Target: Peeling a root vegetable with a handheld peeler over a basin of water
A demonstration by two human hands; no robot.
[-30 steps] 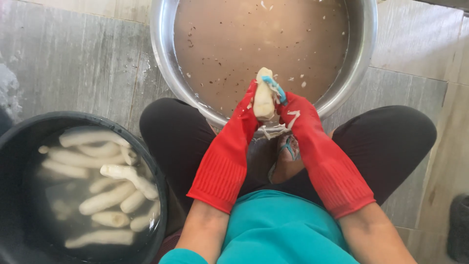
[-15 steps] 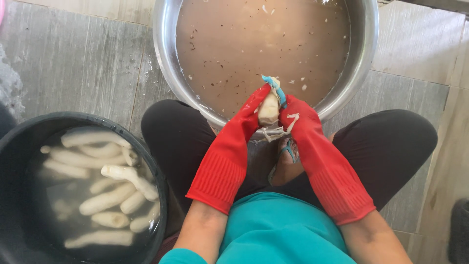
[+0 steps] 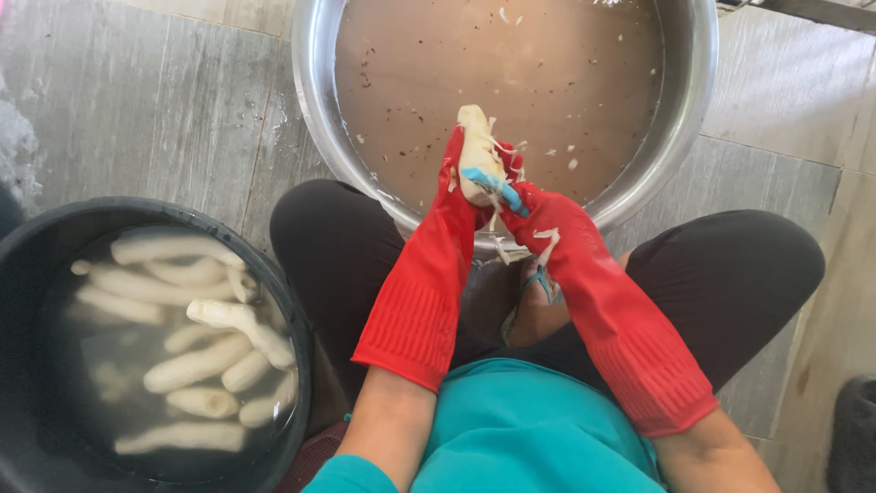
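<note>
Left hand [image 3: 464, 173], in a red rubber glove, has its fingers closed round the lower half of a pale root [image 3: 476, 155] — the top end sticks up bare above the glove. Right hand [image 3: 538, 215], also gloved red, is clenched on a blue peeler [image 3: 500, 190] w/ the blade end laid across the root's side, touching it, just above the left fingers. Root sits over the near rim of the big steel basin [image 3: 315, 110], which is full of murky brown water w/ peel bits floating. Thin white shavings cling to both gloves and hang off the right wrist. Risks, as I judge them: everything looks wet, so the root could squirt out of the left grip and drop in the brown water, needing a fish-out. The blade works right next to the left fingers — one slip on the slick skin and it could nick the glove or the finger under it. Shavings stuck to the peeler may clog it, so it skids instead of cutting. The basin rim is close against the knees, so a hard bump might slop water onto the tiled floor [image 3: 137, 100]. The black bucket [image 3: 274, 274] at the left holds peeled white roots [image 3: 196, 365] in clear water, well apart from the hands; a reach across w/ dripping gloves could carry dirt into it.
</note>
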